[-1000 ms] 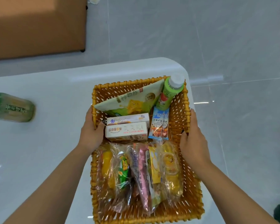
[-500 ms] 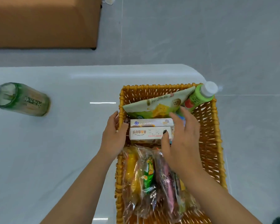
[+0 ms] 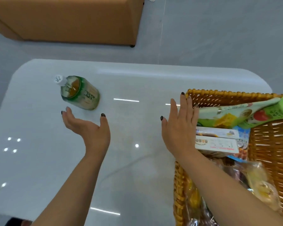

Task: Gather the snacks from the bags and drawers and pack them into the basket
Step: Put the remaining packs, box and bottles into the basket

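Bench: the glossy white bench with rounded corners (image 3: 137,160) carries everything; the green tea bottle is at about 10 o'clock on it and the basket at 3 o'clock.
Basket: the orange woven wicker basket (image 3: 271,154) already holds a pale green snack bag (image 3: 227,115), a small green drink bottle (image 3: 271,111), two white cartons (image 3: 217,142) and clear-wrapped snacks (image 3: 258,181).
Tea bottle: the clear plastic bottle of amber tea with green label and white cap (image 3: 79,92) stands on the bench, well apart from the basket.
Long axis: it seems upright; in this view the cap leans toward 10 o'clock and the base toward 4 o'clock.
Left hand: the left hand (image 3: 88,126) is empty, its fingers spread wide like a cup, just beside the bottle at 6 o'clock from it, not touching.
Right hand: the right hand (image 3: 180,128) is flat and open, holding nothing, against the left wall of the basket.
Step, as I judge: take the bottle.
Advice: close around the label part, thumb opposite the fingers, lift straight up, then lay it in the free right side of the basket.
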Action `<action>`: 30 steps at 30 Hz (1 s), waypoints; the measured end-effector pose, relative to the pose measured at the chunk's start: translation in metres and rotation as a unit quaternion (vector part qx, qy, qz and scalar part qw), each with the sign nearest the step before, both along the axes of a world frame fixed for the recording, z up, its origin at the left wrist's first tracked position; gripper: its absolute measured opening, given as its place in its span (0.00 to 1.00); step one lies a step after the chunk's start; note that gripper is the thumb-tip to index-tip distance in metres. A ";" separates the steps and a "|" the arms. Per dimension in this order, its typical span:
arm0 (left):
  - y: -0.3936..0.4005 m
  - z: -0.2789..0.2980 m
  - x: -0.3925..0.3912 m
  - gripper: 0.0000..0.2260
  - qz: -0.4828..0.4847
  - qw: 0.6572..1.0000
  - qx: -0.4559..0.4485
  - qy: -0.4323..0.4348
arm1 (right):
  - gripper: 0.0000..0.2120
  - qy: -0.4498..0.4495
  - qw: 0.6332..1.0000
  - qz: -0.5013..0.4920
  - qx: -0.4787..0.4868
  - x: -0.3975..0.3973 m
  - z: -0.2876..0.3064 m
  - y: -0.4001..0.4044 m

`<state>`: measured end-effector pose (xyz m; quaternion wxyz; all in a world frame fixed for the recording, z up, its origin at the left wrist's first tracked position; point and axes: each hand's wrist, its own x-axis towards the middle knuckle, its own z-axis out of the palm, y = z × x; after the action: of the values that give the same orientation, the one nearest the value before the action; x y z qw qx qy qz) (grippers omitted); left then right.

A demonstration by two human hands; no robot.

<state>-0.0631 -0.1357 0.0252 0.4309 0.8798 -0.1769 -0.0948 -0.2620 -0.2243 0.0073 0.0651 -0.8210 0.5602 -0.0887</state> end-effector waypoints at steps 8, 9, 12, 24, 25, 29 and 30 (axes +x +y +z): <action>-0.024 -0.002 0.082 0.50 0.099 0.992 0.002 0.081 | 0.28 0.031 0.998 0.000 -0.047 0.002 -0.005 0.000; -0.028 -0.004 0.090 0.50 0.098 0.992 0.010 0.083 | 0.27 0.032 0.998 -0.002 -0.051 0.002 -0.005 0.000; -0.039 -0.011 0.113 0.44 0.085 0.991 0.038 0.094 | 0.27 0.033 0.998 -0.002 -0.061 0.003 -0.006 -0.001; -0.060 -0.007 0.135 0.37 0.057 0.987 0.121 0.092 | 0.24 0.029 0.997 0.000 -0.069 0.002 -0.008 -0.002; -0.060 -0.003 0.131 0.37 0.041 0.987 0.135 0.082 | 0.24 0.025 0.998 -0.002 -0.065 0.002 -0.008 -0.001; -0.058 0.014 0.102 0.37 -0.062 0.982 0.177 0.029 | 0.21 -0.021 0.999 -0.003 -0.041 0.001 -0.003 -0.001; -0.058 0.018 0.092 0.37 -0.089 0.980 0.178 0.019 | 0.19 -0.051 0.998 -0.003 -0.033 0.000 -0.001 -0.001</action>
<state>0.0294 -0.1932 0.0431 0.2608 0.9211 -0.2270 -0.1791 -0.2616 -0.2253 0.0063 0.0661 -0.8153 0.5556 -0.1492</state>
